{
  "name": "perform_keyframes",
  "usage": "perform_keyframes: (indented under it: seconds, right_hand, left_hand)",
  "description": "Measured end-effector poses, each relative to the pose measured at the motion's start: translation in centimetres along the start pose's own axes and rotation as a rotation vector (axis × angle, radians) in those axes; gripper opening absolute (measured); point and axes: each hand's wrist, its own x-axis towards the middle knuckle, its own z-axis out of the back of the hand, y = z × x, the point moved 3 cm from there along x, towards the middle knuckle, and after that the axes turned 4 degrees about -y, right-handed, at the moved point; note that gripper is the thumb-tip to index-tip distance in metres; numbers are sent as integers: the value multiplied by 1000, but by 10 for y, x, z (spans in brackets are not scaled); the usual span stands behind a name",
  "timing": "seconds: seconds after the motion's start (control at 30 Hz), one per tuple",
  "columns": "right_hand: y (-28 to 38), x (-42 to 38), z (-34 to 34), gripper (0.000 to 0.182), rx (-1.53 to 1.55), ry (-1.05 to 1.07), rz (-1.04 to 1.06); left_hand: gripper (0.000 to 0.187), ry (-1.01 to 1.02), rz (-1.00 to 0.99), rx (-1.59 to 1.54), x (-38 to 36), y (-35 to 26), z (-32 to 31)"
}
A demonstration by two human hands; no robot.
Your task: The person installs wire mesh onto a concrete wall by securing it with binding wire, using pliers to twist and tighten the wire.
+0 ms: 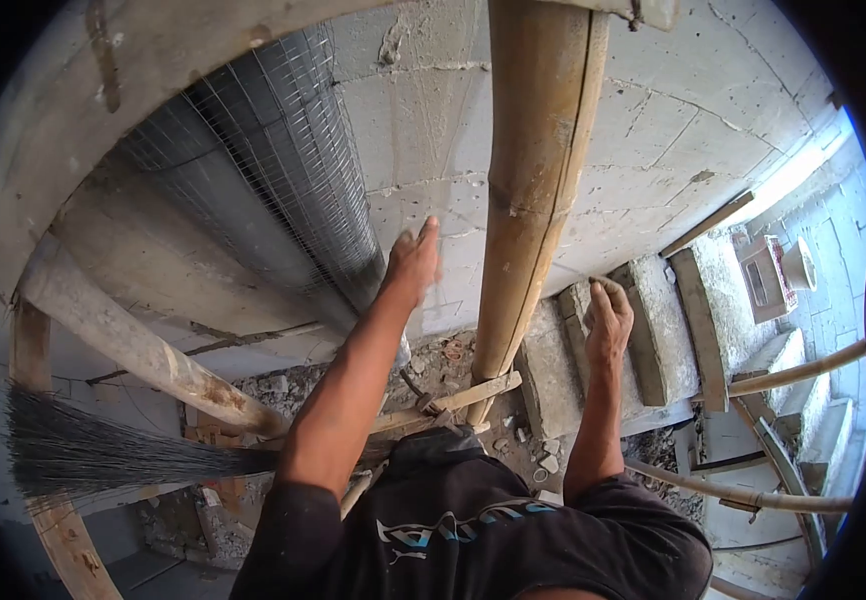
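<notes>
My left hand (415,264) is raised in front of the block wall (443,130), one finger stretched upward and slightly blurred; nothing shows in it. Just left of it stands a roll of wire mesh (298,150) around dark grey pipe-like shapes. On the other side of a thick bamboo pole (533,180), my right hand (608,315) is held up with curled fingers and the thumb pressed to them. A small dark tip shows at its fingertips, too small to name. At my waist, a bundle of thin dark wires (123,445) sticks out to the left.
Rough concrete steps (658,330) climb on the right, with a white and red box (768,280) farther up. A short wooden plank (453,402) crosses the bamboo pole low down. Rubble (543,455) covers the floor. A slanting pole (168,360) stands at left, bamboo rails (753,495) at right.
</notes>
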Motion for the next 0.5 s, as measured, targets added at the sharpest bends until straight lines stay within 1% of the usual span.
perform_keyframes:
  seconds: [0.03,0.13,0.17,0.27,0.3,0.4,0.43,0.5]
  right_hand:
    - [0,-7,3,19,6,-21,-21]
    - [-1,-21,17,18,-18,30,-28]
    - [-7,-24,23,17,-44,11,-43]
    - [-17,-33,41,17,50,91,-112]
    - [-15,-36,45,19,62,190,-167]
    - [-11,-48,38,20,79,349,-396]
    - [-2,-52,33,24,150,418,-457]
    - [9,-59,28,26,-12,711,-450]
  left_hand:
    - [62,-123,-41,73,17,1,-7]
    - [48,-167,-115,-293,26,-6,-25]
    - [37,-103,-229,-317,30,-11,-25]
    - [32,27,-250,-428,37,-6,-27]
    - [29,13,-286,-369,35,-8,-24]
    - [27,18,-301,-316,27,-15,-17]
    - [25,12,-228,-330,26,-16,-16]
    - [22,-18,-70,-368,24,-17,-14]
